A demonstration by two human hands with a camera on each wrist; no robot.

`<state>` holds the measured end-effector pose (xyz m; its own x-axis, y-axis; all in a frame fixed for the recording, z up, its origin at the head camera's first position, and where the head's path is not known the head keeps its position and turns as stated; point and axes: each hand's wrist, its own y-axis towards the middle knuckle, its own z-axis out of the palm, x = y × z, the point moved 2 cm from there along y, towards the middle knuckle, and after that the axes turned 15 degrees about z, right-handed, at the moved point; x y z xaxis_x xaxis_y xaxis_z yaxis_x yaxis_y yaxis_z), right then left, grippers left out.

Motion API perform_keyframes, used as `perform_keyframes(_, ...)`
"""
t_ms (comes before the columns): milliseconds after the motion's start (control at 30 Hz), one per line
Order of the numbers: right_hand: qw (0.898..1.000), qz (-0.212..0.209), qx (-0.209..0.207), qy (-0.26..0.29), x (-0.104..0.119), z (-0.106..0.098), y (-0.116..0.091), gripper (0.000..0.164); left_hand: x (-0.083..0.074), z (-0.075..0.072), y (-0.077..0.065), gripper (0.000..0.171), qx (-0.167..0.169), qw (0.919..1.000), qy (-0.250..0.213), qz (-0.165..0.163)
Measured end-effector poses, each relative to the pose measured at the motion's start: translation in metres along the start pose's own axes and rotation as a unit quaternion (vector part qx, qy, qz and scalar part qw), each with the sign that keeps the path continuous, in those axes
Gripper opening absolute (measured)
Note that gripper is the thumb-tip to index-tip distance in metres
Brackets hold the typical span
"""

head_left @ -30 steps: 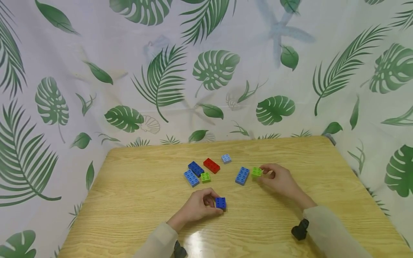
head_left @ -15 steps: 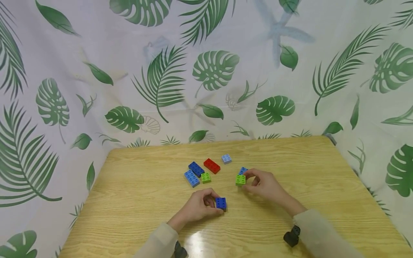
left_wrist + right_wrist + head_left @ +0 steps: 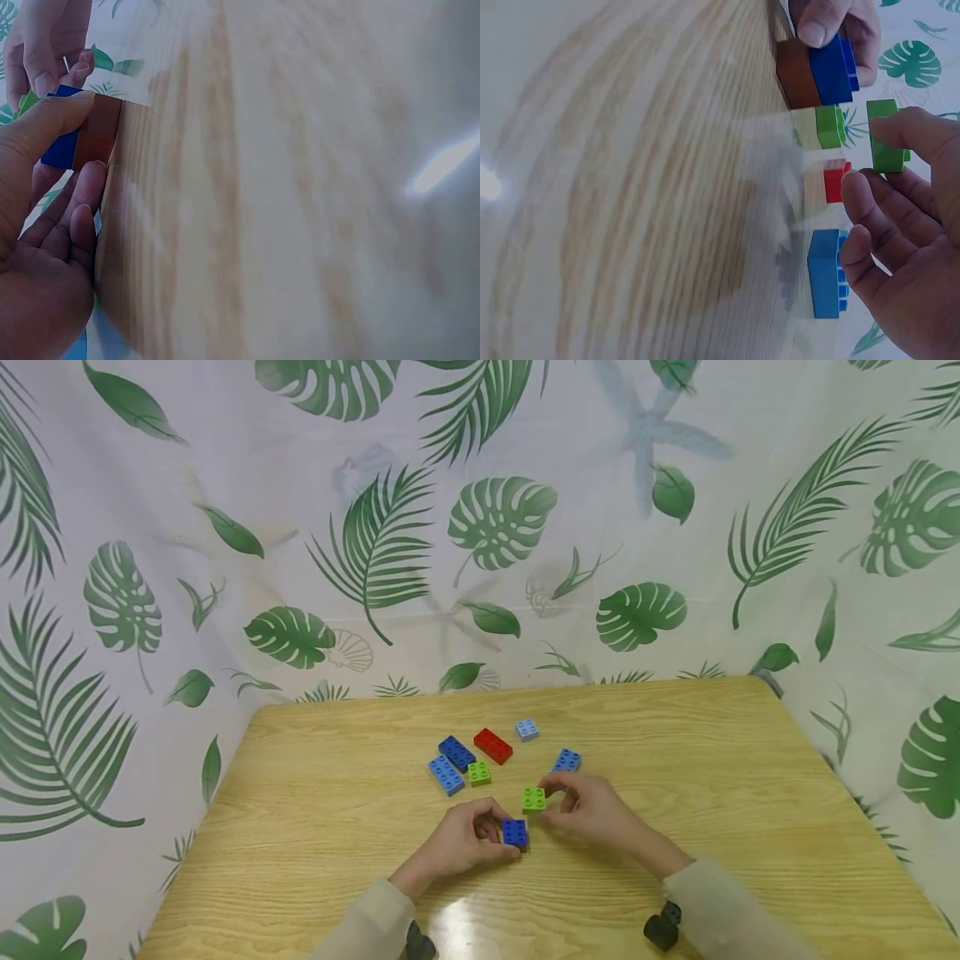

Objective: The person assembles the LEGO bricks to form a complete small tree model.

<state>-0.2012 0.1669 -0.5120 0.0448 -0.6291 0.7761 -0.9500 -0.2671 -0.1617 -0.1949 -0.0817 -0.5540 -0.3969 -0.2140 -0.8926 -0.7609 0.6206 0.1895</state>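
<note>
My left hand [image 3: 459,842] pinches a dark blue toy building brick [image 3: 513,832] between thumb and fingers, down at the tabletop in the head view. In the left wrist view the thumb lies along the blue brick [image 3: 66,142]. Between thumb and fingertips of my right hand [image 3: 592,810] is a lime green square brick [image 3: 533,800], studs up, just behind and to the right of the blue one. The right wrist view shows this green brick [image 3: 886,136] raised off the table. A light blue long brick [image 3: 567,760] lies beyond the right hand, partly hidden by it.
On the wooden table [image 3: 315,827], farther back, lie a dark blue brick [image 3: 456,752], a medium blue brick [image 3: 446,774], a second green brick [image 3: 478,773], a red brick [image 3: 492,746] and a small pale blue brick [image 3: 527,729]. A leaf-patterned cloth [image 3: 420,668] hangs behind.
My right hand has carried the green brick left and toward me, past the light blue long brick, up close to the dark blue brick. The left hand has stayed in place.
</note>
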Motion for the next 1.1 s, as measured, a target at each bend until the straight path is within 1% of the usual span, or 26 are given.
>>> perform_keyframes(133,1.000,0.004,0.021,0.005,0.005,0.007,-0.001,0.037,0.001,0.000,0.000,0.031,0.001,1.0000,-0.003,-0.001)
perform_keyframes(267,0.999,-0.008,0.041,0.009,0.009,0.011,-0.002,0.039,0.000,0.000,-0.001,0.030,0.002,1.0000,-0.004,-0.004)
perform_keyframes(400,0.999,-0.010,0.052,0.006,0.012,0.015,-0.001,0.040,0.000,0.000,-0.001,0.030,0.000,1.0000,-0.004,-0.005)
perform_keyframes(600,0.998,-0.016,0.055,0.005,0.011,0.020,-0.001,0.040,-0.002,0.000,-0.001,0.029,-0.002,1.0000,0.000,-0.006)
perform_keyframes(867,0.998,-0.017,0.065,0.002,0.013,0.020,-0.003,0.038,-0.001,0.000,0.000,0.029,-0.006,1.0000,0.004,-0.007)
perform_keyframes(1100,0.997,-0.027,0.073,0.002,0.015,0.022,-0.005,0.036,-0.001,0.000,0.000,0.027,-0.007,0.9999,0.006,-0.006)
